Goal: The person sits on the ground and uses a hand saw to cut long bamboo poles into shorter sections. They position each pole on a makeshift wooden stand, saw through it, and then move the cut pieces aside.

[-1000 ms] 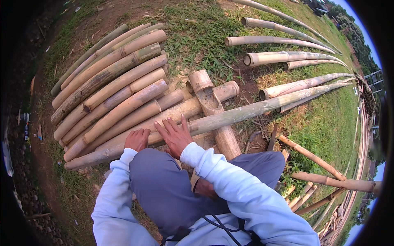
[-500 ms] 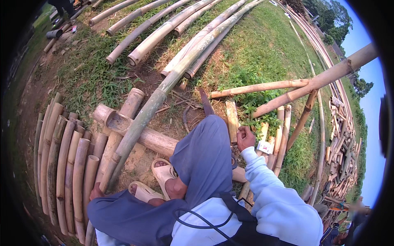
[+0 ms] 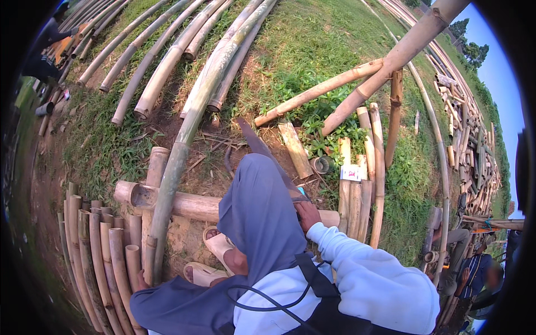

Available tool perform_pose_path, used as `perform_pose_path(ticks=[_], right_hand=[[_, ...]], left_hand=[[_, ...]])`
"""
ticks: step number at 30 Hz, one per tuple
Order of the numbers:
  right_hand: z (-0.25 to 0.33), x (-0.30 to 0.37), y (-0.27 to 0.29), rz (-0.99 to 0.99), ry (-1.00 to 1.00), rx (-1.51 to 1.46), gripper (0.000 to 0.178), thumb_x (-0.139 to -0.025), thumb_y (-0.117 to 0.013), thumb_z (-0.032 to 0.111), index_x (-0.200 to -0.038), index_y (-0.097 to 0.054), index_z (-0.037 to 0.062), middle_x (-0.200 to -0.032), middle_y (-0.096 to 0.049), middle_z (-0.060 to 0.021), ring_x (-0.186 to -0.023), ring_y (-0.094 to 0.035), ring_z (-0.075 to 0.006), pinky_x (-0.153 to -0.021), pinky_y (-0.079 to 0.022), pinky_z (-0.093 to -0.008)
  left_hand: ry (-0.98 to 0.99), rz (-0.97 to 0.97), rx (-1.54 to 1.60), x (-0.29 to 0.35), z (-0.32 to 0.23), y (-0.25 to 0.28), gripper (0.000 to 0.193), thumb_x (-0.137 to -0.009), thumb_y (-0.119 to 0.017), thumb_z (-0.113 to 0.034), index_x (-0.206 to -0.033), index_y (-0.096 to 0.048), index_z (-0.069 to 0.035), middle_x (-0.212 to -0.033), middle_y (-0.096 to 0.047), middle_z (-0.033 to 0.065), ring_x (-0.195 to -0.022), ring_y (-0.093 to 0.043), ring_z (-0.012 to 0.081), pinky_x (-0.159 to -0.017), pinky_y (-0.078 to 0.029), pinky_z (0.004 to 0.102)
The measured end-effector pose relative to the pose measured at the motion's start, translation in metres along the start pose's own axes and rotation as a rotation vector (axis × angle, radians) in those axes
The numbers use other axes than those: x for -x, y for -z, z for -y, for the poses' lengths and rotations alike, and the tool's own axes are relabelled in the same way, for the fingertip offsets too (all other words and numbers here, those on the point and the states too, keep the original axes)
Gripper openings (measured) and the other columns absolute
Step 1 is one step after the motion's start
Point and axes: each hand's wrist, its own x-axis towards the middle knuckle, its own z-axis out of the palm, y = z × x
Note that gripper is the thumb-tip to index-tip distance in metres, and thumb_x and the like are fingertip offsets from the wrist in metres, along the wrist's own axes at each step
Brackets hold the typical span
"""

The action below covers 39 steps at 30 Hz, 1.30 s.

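My right hand [image 3: 307, 215] is closed at the handle end of a handsaw [image 3: 272, 157], beside my raised knee. The saw's long brown blade slants away to the far left, its middle partly behind the knee. At the lower left, my left hand [image 3: 143, 281] is wrapped against the near end of a long greenish bamboo pole [image 3: 180, 152]; my trouser leg covers part of this hand. That pole rests across a thick bamboo log [image 3: 196, 206] with a notch cut near its left end.
Upright bamboo stakes [image 3: 95, 251] stand at the left. More short posts [image 3: 355, 204], one with a small white box [image 3: 350, 172] on top, stand right of my hand. A slanted bamboo prop [image 3: 385, 70] rises beyond. Long poles [image 3: 167, 72] lie on the grass; people [image 3: 474, 276] sit at the lower right.
My right hand has come down and back from beside the posts to the saw handle. The saw shows more of its blade. My left hand stays at the pole's near end; the view has shifted.
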Motion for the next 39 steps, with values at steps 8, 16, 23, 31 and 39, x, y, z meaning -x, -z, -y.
perform_pose_path(ticks=[8,16,23,31,39], right_hand=[[-0.016,-0.018,-0.001,0.071,-0.002,-0.053,0.041,-0.081,-0.076,0.026,-0.113,-0.062,0.0039,-0.111,-0.059,-0.0157,-0.11,-0.057,-0.0373,-0.094,-0.048,-0.046],[-0.06,0.003,-0.057,0.192,0.162,0.053,0.048,-0.081,-0.073,0.031,-0.121,-0.06,0.0072,-0.117,-0.062,-0.0192,-0.108,-0.062,-0.039,-0.095,-0.049,-0.0472],[-0.014,-0.018,-0.021,0.188,0.047,-0.107,0.047,-0.078,-0.075,0.022,-0.121,-0.062,0.0071,-0.116,-0.067,-0.0231,-0.109,-0.066,-0.0417,-0.093,-0.053,-0.0501],[0.046,-0.003,0.108,-0.313,-0.151,-0.41,0.023,-0.082,-0.077,0.009,-0.101,-0.069,0.0006,-0.077,-0.066,-0.0113,-0.07,-0.067,-0.023,-0.07,-0.054,-0.0359],[0.155,-0.036,0.186,-0.31,0.189,-0.717,0.02,-0.085,-0.072,0.008,-0.101,-0.065,-0.0024,-0.079,-0.063,-0.0048,-0.073,-0.061,-0.0143,-0.068,-0.049,-0.0307]], left_hand=[[-0.023,-0.003,0.006,0.001,-0.005,-0.003,0.061,-0.076,-0.082,-0.028,-0.131,-0.059,-0.016,-0.111,-0.073,0.0217,-0.108,-0.069,0.0411,-0.091,-0.052,0.0506],[-0.064,-0.026,0.032,0.01,0.0,-0.01,0.058,-0.078,-0.08,-0.028,-0.131,-0.059,-0.017,-0.11,-0.073,0.0216,-0.107,-0.069,0.0411,-0.09,-0.052,0.0509],[-0.066,-0.064,0.073,0.014,0.035,-0.021,0.056,-0.08,-0.079,-0.028,-0.131,-0.059,-0.017,-0.109,-0.073,0.0214,-0.107,-0.069,0.0411,-0.089,-0.052,0.0511],[-0.221,-0.149,0.094,0.002,0.019,-0.021,0.054,-0.081,-0.077,-0.027,-0.131,-0.059,-0.017,-0.108,-0.073,0.0213,-0.106,-0.07,0.041,-0.088,-0.053,0.0513],[-0.257,-0.214,0.124,0.008,0.019,-0.024,0.051,-0.083,-0.075,-0.027,-0.131,-0.059,-0.018,-0.108,-0.074,0.0211,-0.106,-0.07,0.041,-0.087,-0.053,0.0516]])
